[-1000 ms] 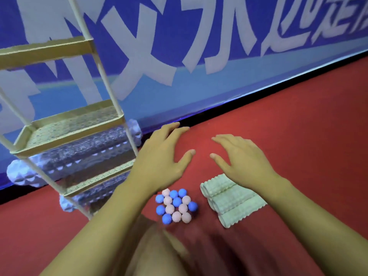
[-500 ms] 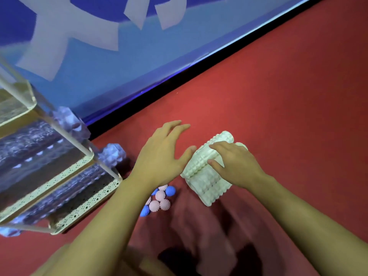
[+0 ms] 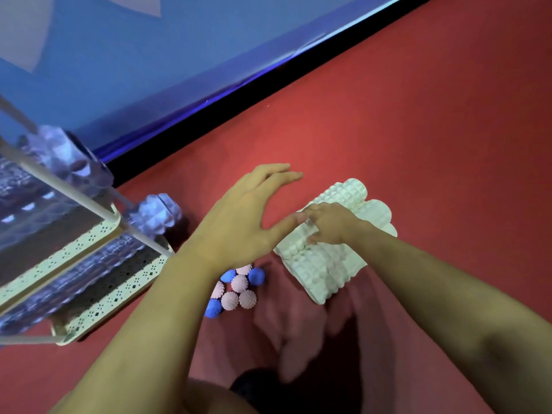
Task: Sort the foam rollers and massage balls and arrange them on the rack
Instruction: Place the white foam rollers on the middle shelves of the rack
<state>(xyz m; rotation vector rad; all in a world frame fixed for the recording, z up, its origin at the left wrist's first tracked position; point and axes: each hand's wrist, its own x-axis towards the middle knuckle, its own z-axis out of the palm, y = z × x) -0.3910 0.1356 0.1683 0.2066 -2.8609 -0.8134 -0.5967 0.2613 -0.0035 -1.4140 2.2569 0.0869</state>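
My right hand [image 3: 325,224] lies on top of the white foam rollers [image 3: 328,252], fingers bent down onto the nearest of the three that lie side by side on the red floor [image 3: 418,130]; whether they have closed round it I cannot tell. My left hand [image 3: 242,222] hovers just left of the white rollers, fingers straight and spread, holding nothing, its thumb reaching toward their near end. Left of and nearer to me than those rollers sits the cluster of pink and blue spiky massage balls [image 3: 236,289], partly hidden by my wrist. Farther left stands the cream perforated rack [image 3: 98,282], its shelves already carrying lavender foam rollers [image 3: 155,216] (ends poking out), so I judge the task partly done: white rollers and balls remain.
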